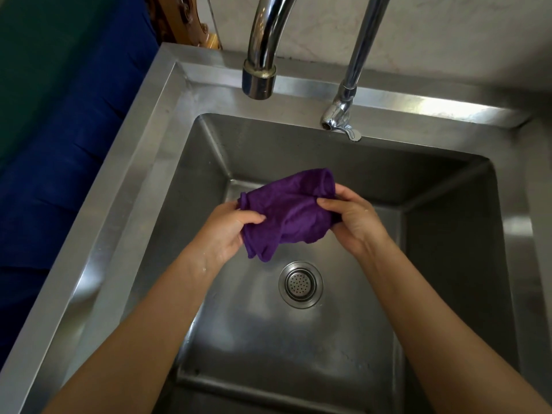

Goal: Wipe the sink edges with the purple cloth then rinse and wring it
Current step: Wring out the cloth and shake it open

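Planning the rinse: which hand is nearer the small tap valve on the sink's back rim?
Right. The right hand grips the purple cloth almost straight in front of the tap valve; the left hand grips the cloth's other end, farther to the left.

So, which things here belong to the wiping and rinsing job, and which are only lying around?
For the job: purple cloth, left hand, right hand, sink edges, faucet.
Just there: drain strainer, blue fabric, carved wood.
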A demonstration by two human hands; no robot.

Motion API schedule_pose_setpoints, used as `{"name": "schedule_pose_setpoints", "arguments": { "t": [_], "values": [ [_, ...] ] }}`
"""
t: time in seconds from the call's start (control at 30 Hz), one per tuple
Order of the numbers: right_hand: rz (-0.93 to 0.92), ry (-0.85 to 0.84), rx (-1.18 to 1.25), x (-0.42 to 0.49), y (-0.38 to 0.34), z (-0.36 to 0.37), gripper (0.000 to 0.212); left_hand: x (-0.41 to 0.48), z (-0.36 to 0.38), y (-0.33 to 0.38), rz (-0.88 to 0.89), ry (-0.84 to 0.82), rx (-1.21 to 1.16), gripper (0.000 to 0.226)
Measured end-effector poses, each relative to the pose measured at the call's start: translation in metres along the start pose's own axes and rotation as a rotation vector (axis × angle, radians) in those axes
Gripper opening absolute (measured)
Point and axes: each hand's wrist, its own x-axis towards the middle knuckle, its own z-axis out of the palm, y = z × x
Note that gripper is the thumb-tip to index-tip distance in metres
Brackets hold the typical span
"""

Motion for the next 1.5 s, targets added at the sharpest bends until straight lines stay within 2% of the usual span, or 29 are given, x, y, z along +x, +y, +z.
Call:
{"name": "schedule_pose_setpoints", "arguments": {
  "t": [0.13, 0.27, 0.33, 0.4, 0.5, 0.57, 0.63, 0.67, 0.7, 0.73, 0.8, 0.83, 0.9, 0.97, 1.03, 1.1, 1.13, 1.2, 1.27, 1.33, 1.4, 1.43, 1.5],
  "values": [
    [-0.139, -0.093, -0.077, -0.005, -0.003, -0.008, 0.03, 0.0, 0.002, 0.003, 0.013, 0.043, -0.042, 0.031],
    [-0.272, -0.175, -0.373, -0.012, -0.005, -0.016, 0.035, 0.001, -0.006, 0.006, 0.086, 0.17, -0.073, 0.045],
    [-0.32, -0.195, -0.502, -0.015, -0.006, -0.012, 0.037, 0.002, -0.009, 0.007, 0.097, 0.118, -0.097, 0.044],
    [-0.334, -0.213, -0.557, -0.016, -0.009, -0.008, 0.036, 0.001, -0.011, 0.007, 0.071, -0.011, -0.208, 0.037],
    [-0.277, -0.325, -0.554, -0.013, -0.012, -0.009, 0.036, 0.001, -0.017, 0.008, -0.013, -0.214, -0.457, 0.026],
    [-0.136, -0.37, -0.402, -0.012, -0.011, -0.011, 0.024, 0.002, -0.014, 0.014, -0.024, -0.236, -0.553, 0.034],
    [-0.04, -0.257, -0.219, -0.01, -0.006, -0.007, 0.019, 0.004, -0.007, 0.015, -0.011, -0.185, -0.542, 0.035],
    [-0.059, -0.156, -0.19, -0.01, -0.002, -0.004, 0.02, 0.007, -0.003, 0.012, 0.013, -0.133, -0.484, 0.024],
    [-0.102, -0.078, -0.22, -0.008, 0.002, -0.002, 0.016, 0.008, 0.002, 0.011, 0.042, -0.094, -0.415, 0.015],
    [-0.121, -0.061, -0.269, -0.006, 0.006, 0.0, 0.021, 0.01, 0.007, 0.008, 0.086, -0.076, -0.362, 0.016],
    [-0.033, -0.175, -0.422, -0.009, 0.012, 0.005, 0.044, 0.012, 0.01, 0.004, 0.162, -0.108, -0.349, 0.018],
    [0.024, -0.247, -0.467, -0.011, 0.013, 0.007, 0.046, 0.011, 0.009, 0.003, 0.187, -0.131, -0.365, 0.018],
    [0.036, -0.328, -0.443, -0.015, 0.011, 0.011, 0.032, 0.01, 0.002, 0.006, 0.234, -0.208, -0.351, 0.026],
    [-0.063, -0.305, -0.407, -0.018, 0.007, 0.015, 0.023, 0.01, -0.007, 0.011, 0.24, -0.325, -0.219, 0.041],
    [-0.158, -0.271, -0.458, -0.018, 0.005, 0.017, 0.027, 0.007, -0.013, 0.015, 0.145, -0.412, -0.076, 0.046],
    [-0.276, -0.217, -0.664, -0.018, 0.004, 0.022, 0.031, 0.001, -0.01, 0.016, -0.042, -0.46, -0.02, 0.044],
    [-0.354, -0.179, -0.81, -0.017, 0.005, 0.024, 0.033, -0.001, -0.007, 0.014, -0.107, -0.46, 0.0, 0.052],
    [-0.465, -0.169, -0.994, -0.017, 0.006, 0.029, 0.045, -0.001, 0.003, 0.008, -0.155, -0.396, 0.017, 0.062],
    [-0.49, -0.206, -1.079, -0.02, 0.007, 0.034, 0.055, -0.001, 0.017, 0.001, -0.168, -0.27, -0.019, 0.057],
    [-0.591, -0.181, -1.27, -0.024, 0.009, 0.037, 0.052, 0.0, 0.028, -0.005, -0.183, -0.128, -0.086, 0.052],
    [-0.756, -0.132, -1.41, -0.024, 0.01, 0.034, 0.054, 0.003, 0.038, -0.01, -0.173, -0.079, -0.179, 0.05],
    [-0.811, -0.15, -1.396, -0.022, 0.009, 0.032, 0.056, 0.002, 0.042, -0.011, -0.157, -0.072, -0.203, 0.049],
    [-0.813, -0.295, -1.25, -0.014, 0.006, 0.029, 0.062, 0.0, 0.047, -0.012, -0.117, -0.079, -0.25, 0.048]
  ]
}}
